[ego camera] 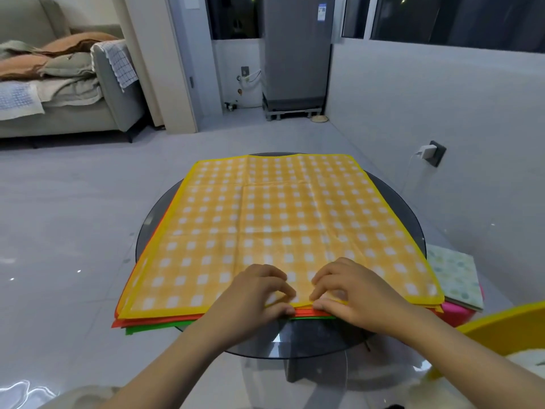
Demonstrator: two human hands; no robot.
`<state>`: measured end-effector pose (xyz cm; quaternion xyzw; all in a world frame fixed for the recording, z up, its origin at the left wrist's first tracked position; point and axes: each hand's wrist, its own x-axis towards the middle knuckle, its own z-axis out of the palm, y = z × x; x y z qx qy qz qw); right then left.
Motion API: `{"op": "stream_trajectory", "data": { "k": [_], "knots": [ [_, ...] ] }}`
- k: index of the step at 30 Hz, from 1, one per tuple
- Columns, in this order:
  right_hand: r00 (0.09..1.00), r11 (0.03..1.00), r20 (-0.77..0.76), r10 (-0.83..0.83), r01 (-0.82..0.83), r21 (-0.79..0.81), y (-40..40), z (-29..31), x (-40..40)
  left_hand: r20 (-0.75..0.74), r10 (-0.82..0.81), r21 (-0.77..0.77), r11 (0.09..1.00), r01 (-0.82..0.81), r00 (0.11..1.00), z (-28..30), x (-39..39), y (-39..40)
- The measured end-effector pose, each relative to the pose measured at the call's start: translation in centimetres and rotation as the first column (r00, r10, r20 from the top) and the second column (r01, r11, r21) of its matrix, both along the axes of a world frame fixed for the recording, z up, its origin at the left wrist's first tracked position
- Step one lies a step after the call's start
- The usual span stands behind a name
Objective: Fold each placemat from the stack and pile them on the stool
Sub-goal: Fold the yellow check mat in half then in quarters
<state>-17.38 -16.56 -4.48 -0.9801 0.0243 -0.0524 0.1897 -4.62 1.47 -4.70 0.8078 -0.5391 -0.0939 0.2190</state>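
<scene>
A yellow checked placemat [277, 219] lies flat on top of a stack of placemats on a round dark glass table [392, 196]. Red [138, 321] and green [141, 330] edges of lower mats stick out at the front left. My left hand [253, 293] and my right hand [351, 293] sit side by side at the middle of the near edge, each pinching the yellow mat's edge between thumb and curled fingers. To the right, a folded pale spotted mat [454, 276] lies on a pink stool [457, 315].
A yellow curved chair edge [507, 320] is at the lower right. A grey sofa [65, 84] with blankets stands at the far left, a fridge [298, 51] at the back. A wall socket with charger [433, 152] is on the right wall. Grey tiled floor surrounds the table.
</scene>
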Motion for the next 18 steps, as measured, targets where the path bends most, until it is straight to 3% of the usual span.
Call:
{"op": "stream_trajectory", "data": {
  "k": [5, 11, 18],
  "knots": [
    [0.997, 0.997, -0.009, -0.079, 0.079, 0.002, 0.7, 0.6, 0.3, -0.031, 0.073, 0.042, 0.997, -0.072, 0.997, 0.9, 0.4, 0.3],
    [0.966, 0.968, 0.098, -0.24, 0.246, -0.057, 1.7, 2.6, 0.2, 0.13, 0.28, 0.047, 0.956, -0.288, 0.951, 3.6, 0.9, 1.0],
    [0.932, 0.924, 0.225, -0.284, 0.329, -0.194, 1.8, 7.5, -1.1, 0.224, 0.27, -0.033, 0.962, -0.27, 0.936, 8.4, -0.2, 1.7]
  ]
}}
